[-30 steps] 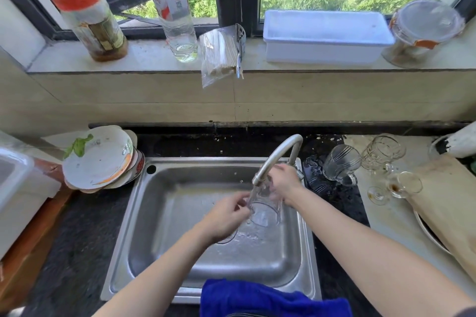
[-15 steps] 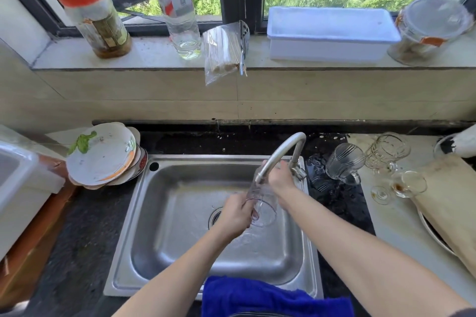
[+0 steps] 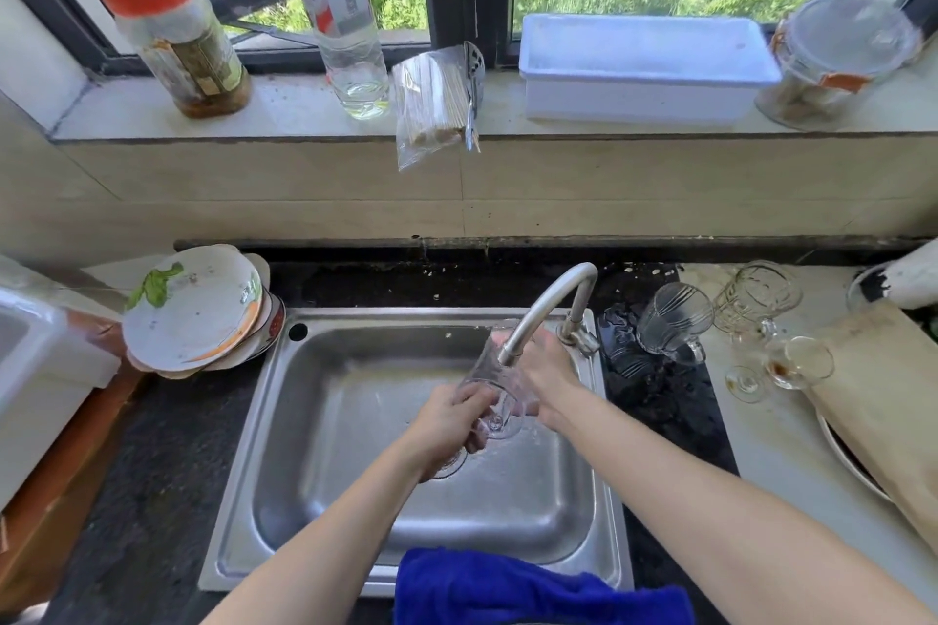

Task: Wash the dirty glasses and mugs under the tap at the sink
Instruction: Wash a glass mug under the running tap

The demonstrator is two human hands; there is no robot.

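under the tap [image 3: 544, 304], the glass [image 3: 488, 363] has tipped; left grip [image 3: 446, 421] now curls round it, right grip [image 3: 548, 371] clasps it; still rinsing.

Pretty clearly a home kitchen. There's a stainless steel sink [image 3: 238, 497] with a curved tap [image 3: 548, 299] set into a dark stone desk [image 3: 152, 472]. A stack of dirty plates [image 3: 198, 310] sits to its left, and used glasses [image 3: 670, 320] sit to its right near a wooden chopping board [image 3: 883, 401]. The windowsill [image 3: 284, 112] holds a red-lidded jar [image 3: 177, 36], a plastic bottle [image 3: 340, 15] and a bagged pack of chopsticks [image 3: 431, 107], with grass outside.
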